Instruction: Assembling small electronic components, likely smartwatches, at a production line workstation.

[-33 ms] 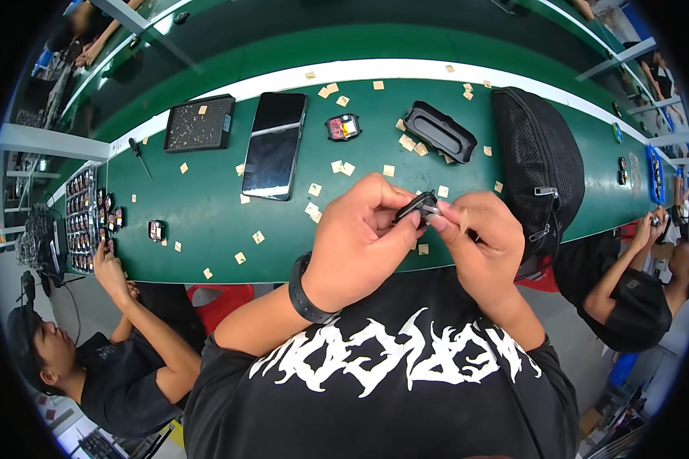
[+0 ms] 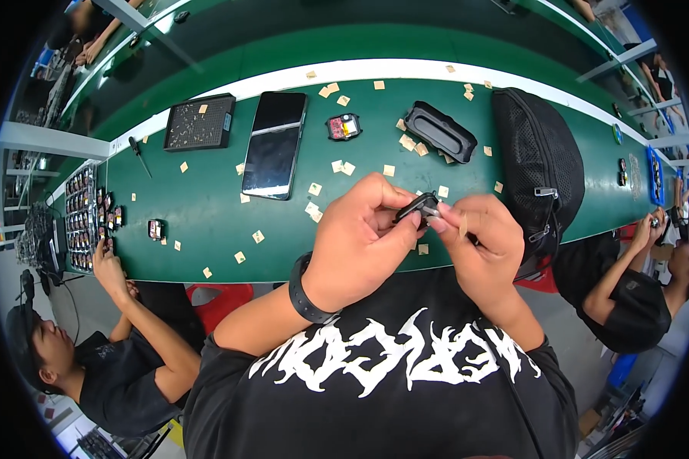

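Note:
My left hand [image 2: 364, 245] is closed round a small black watch case [image 2: 416, 206], held tilted above the near edge of the bench. Against the case's right side, my right hand [image 2: 482, 237] presses thumb and forefinger together. Something small and pale shows at those fingertips, too small to make out. A tan slip [image 2: 464, 222] shows against the right fingers. Farther back on the bench lie an opened watch body [image 2: 343, 127] with red and yellow parts inside, and an empty-looking black oblong tray [image 2: 441, 131].
Tan paper squares [image 2: 389, 170] are scattered over the green bench [image 2: 207, 180]. A large phone [image 2: 272, 147], a black parts tray [image 2: 223, 122] and a screwdriver [image 2: 139, 156] lie left; a black mesh bag [image 2: 540, 164] stands right. At left, a co-worker's hand [image 2: 111, 271] touches watch bodies.

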A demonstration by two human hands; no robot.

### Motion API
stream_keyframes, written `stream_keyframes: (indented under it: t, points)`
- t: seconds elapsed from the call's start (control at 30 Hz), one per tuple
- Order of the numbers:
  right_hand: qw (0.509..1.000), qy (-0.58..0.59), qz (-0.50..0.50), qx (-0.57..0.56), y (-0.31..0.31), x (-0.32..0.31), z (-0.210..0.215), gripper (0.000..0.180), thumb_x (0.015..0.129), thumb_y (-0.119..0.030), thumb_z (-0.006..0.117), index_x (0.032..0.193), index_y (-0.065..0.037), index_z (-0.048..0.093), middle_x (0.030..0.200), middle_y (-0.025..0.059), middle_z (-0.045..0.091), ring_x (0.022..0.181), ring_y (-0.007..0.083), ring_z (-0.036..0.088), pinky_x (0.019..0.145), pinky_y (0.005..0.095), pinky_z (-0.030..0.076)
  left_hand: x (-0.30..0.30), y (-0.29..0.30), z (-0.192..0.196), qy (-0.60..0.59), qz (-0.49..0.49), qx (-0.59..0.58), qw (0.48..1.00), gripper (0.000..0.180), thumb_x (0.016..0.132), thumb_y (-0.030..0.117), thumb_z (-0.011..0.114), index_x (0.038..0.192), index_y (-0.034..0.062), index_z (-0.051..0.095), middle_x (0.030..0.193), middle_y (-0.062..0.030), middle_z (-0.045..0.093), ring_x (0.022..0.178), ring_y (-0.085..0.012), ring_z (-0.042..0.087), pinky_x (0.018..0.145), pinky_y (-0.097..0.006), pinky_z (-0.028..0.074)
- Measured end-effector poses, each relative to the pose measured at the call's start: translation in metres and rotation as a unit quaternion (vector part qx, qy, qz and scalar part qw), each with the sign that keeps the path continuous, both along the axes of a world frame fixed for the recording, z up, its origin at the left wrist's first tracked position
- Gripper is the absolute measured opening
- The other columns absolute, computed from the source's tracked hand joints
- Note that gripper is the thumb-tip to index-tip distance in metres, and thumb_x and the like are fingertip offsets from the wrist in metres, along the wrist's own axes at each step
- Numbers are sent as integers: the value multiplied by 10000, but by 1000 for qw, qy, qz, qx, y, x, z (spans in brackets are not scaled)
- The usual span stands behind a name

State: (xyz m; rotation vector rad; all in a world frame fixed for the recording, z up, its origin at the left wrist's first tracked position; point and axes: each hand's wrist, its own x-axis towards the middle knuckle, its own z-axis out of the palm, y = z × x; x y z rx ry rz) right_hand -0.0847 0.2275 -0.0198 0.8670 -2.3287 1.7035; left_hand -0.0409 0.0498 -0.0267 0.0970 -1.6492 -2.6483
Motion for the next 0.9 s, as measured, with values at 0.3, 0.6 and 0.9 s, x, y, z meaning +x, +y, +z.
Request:
stream_keyframes:
  t: [0.3,0.6,0.9]
  points:
    - [998,-70,6,7,4,7,4,169,826,48,794,987,20,752,882,98,663,715,110,656,570,236,510,7,-3,4,-16,-62,5,998,146,965,-58,574,1098,-35,518,1064,-106,674,925,-95,672,748,-253,552]
    - [799,-541,75,-253,8,-4,7,275,840,41,787,977,-59,572,882,44,689,748,74,660,559,174,445,13,-12,3,35,-132,-101,986,234,946,-126,530,1171,-59,530,1225,-186,635,1116,-189,656,968,-329,543]
    - [778,-568,111,-247,10,-3,28,200,912,-40,745,999,-54,565,894,31,669,679,19,578,467,166,311,11,-17,22,124,-116,-255,952,381,988,-41,542,1367,-65,503,1170,-142,656,879,-117,676,735,-246,555]
